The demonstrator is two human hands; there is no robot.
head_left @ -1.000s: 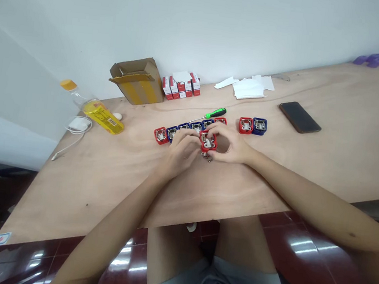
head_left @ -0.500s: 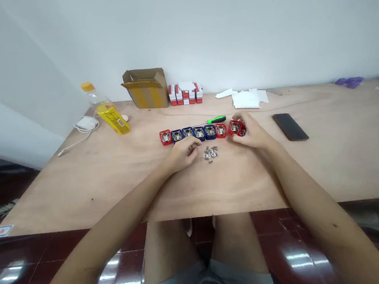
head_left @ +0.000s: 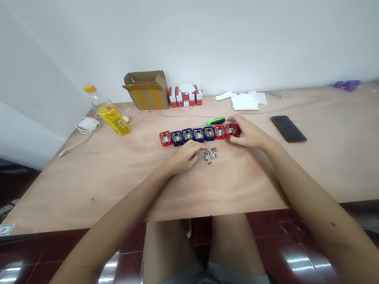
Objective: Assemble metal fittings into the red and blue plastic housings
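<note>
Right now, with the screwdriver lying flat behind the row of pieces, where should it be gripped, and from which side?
Grip the screwdriver by its green handle, probably from above on the wall side: it lies flat, the handle is thicker than the shaft, and the row of red and blue pieces sits close in front, with the right hand holding the end red piece.

A pale plywood worktop (head_left: 308,172) carries an open brown cardboard box (head_left: 146,89) with yellow tape at 11 o'clock, with small red-and-white cartons (head_left: 185,96) just beside it. A yellow plastic bottle (head_left: 111,115) lies at 10 o'clock, white paper sheets (head_left: 244,99) at 1 and a black phone (head_left: 288,128) at 2.
</note>
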